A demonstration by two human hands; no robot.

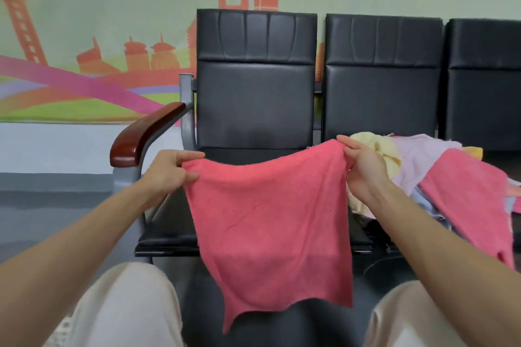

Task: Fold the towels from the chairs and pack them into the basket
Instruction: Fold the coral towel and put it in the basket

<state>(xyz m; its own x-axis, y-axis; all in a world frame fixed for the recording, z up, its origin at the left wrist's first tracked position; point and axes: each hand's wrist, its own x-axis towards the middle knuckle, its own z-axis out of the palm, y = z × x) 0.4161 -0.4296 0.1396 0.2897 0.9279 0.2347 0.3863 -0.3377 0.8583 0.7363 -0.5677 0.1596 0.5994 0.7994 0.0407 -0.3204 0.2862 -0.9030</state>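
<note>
Your knees (pixel 127 304) in pale trousers are showing lowest in view. Just above them you are holding a pink towel (pixel 270 220) spread open in the air, its lower edge hanging between your legs. Your left hand (pixel 169 172) is pinching the towel's top left corner between thumb and fingers, and your right hand (pixel 363 166) is pinching the top right corner. Behind the towel a black chair (pixel 256 98) with a reddish-brown armrest (pixel 141 135) is standing. On the next chair (pixel 383 79) to the right a heap is lying: a yellow towel (pixel 377 149), a lilac towel (pixel 420 160) and a second pink towel (pixel 468 194) draping over the seat's front. A skyline mural (pixel 84 73) is covering the wall beyond.
</note>
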